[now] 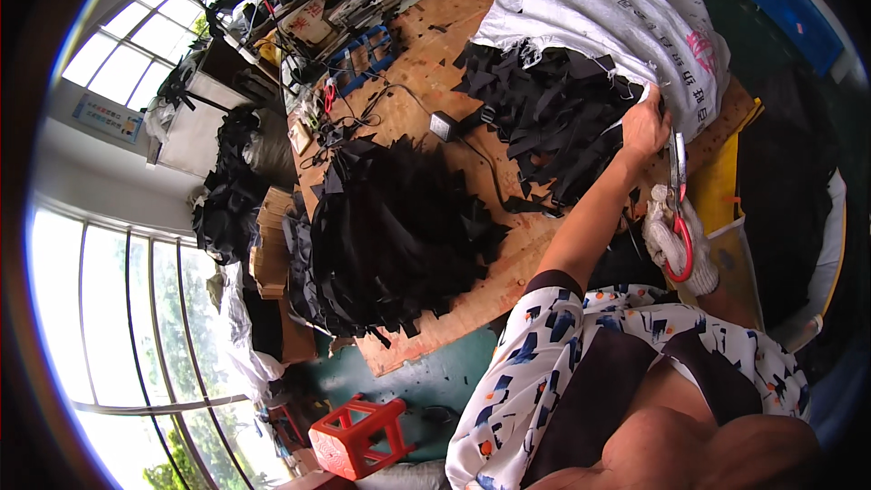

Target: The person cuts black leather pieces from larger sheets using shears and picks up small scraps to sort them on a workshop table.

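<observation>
My left hand [646,124], bare, is closed on the frayed edge at the mouth of a large white woven sack [590,14]. Out of that mouth spills a heap of black fabric strips [553,122] onto the wooden table. Just below it, on the nearer side, my right hand [667,234] wears a white knit glove. Red-handled scissors [680,249] are held in it, their blades pointing up toward the sack's edge. How far apart the blades are, I cannot tell.
A second pile of black fabric pieces [399,227] covers the table's left part. A black power adapter [442,125] with its cord lies between the heaps. A red plastic stool [358,436] stands on the green floor. Yellow sheeting [721,186] hangs beside the table's right edge.
</observation>
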Tool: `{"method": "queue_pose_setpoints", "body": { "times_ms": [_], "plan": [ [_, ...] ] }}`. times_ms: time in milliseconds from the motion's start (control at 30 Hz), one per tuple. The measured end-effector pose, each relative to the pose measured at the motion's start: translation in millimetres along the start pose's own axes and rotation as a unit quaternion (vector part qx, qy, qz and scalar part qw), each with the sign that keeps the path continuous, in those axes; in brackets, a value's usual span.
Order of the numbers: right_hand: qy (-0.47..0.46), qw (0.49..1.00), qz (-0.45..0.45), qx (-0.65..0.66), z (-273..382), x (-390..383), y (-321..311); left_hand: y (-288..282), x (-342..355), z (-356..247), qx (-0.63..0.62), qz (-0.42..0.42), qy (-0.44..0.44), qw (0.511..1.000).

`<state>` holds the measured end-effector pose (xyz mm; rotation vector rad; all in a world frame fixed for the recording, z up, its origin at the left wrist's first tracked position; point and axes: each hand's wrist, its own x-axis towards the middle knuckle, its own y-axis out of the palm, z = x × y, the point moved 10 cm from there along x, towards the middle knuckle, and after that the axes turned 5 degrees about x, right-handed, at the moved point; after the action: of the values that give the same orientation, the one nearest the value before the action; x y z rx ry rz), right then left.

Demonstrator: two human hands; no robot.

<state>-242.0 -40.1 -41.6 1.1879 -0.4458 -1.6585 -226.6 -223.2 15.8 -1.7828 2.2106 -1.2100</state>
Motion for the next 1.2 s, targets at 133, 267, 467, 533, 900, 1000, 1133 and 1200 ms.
{"method": "queue_pose_setpoints", "body": {
  "times_ms": [133, 267, 467, 533, 900, 1000, 1133, 1200],
  "plan": [
    [0.059, 0.979, 0.192, -0.008, -14.7, 23.0, -12.7, 3.1, -13.1, 20.6, 0.025, 0.033, -0.052, 0.998],
    [-0.037, 0.979, 0.152, -0.134, -3.8, 20.7, -9.2, -20.6, -51.5, 37.5, 0.070, 0.051, -0.135, 0.987],
    [0.086, 0.981, 0.150, -0.086, -31.8, 15.0, 7.7, -123.3, -136.9, 46.8, 0.031, -0.006, -0.196, 0.980],
    [0.099, 0.982, 0.150, -0.061, -34.1, 19.4, -1.7, -156.8, -148.0, 62.6, 0.152, -0.081, -0.223, 0.960],
    [0.115, 0.961, 0.230, -0.106, -42.9, -4.1, 29.2, -138.5, -177.5, 202.3, -0.207, -0.214, -0.489, 0.820],
    [0.088, 0.963, 0.194, -0.163, -43.8, -8.4, 30.0, -145.7, -179.9, 228.0, -0.209, -0.265, -0.487, 0.806],
    [0.034, 0.983, 0.169, -0.055, -25.5, -8.6, 23.2, -166.6, -154.8, 179.3, -0.011, -0.279, -0.407, 0.870],
    [0.052, 0.977, 0.136, -0.157, -23.4, -6.9, 14.2, -197.4, -144.1, 127.1, -0.002, -0.308, -0.288, 0.907]
  ]
}}
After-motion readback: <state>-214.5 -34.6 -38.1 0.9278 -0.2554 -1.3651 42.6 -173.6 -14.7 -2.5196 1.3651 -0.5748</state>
